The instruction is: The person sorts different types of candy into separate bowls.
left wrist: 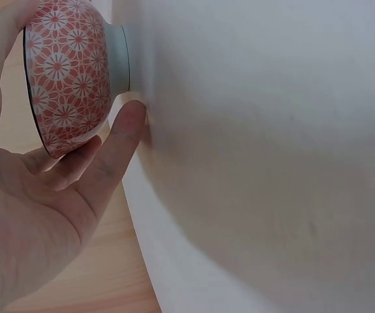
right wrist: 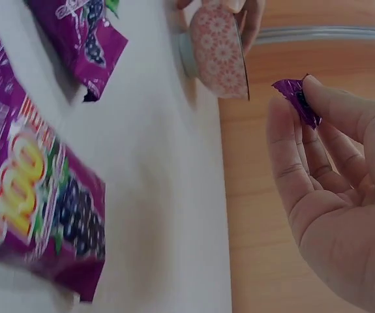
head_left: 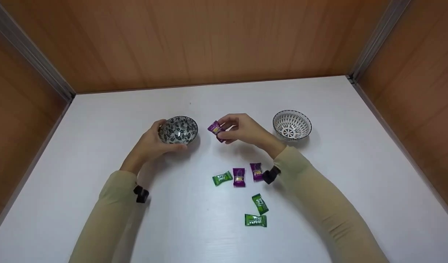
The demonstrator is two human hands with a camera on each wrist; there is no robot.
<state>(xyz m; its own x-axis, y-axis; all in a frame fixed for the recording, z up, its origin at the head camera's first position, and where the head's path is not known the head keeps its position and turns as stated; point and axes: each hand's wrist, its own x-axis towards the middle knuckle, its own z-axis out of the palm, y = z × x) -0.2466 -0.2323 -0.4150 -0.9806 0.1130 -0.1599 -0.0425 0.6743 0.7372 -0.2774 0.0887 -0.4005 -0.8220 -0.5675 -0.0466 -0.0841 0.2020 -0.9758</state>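
My left hand [head_left: 148, 144] grips a small bowl [head_left: 178, 130] by its sides, thumb at the near rim. Inside, the bowl is patterned black and white; its outside [left wrist: 70, 75] shows red with white flowers in the left wrist view. The bowl's pale foot is close over the white table. To the right of this bowl, my right hand [head_left: 245, 128] pinches a purple wrapped candy [head_left: 215, 128] between thumb and fingers, held above the table. In the right wrist view the candy [right wrist: 298, 101] sits at the fingertips, its wrapper end sticking out.
A second bowl [head_left: 292, 125], white with dark dashes, stands at the right. Nearer lie two purple candies [head_left: 239, 177] and several green candies [head_left: 256, 220], some close to the right wrist's camera [head_left: 271, 175]. Wooden panels [head_left: 209, 44] wall the white table [head_left: 187, 226] at back and sides.
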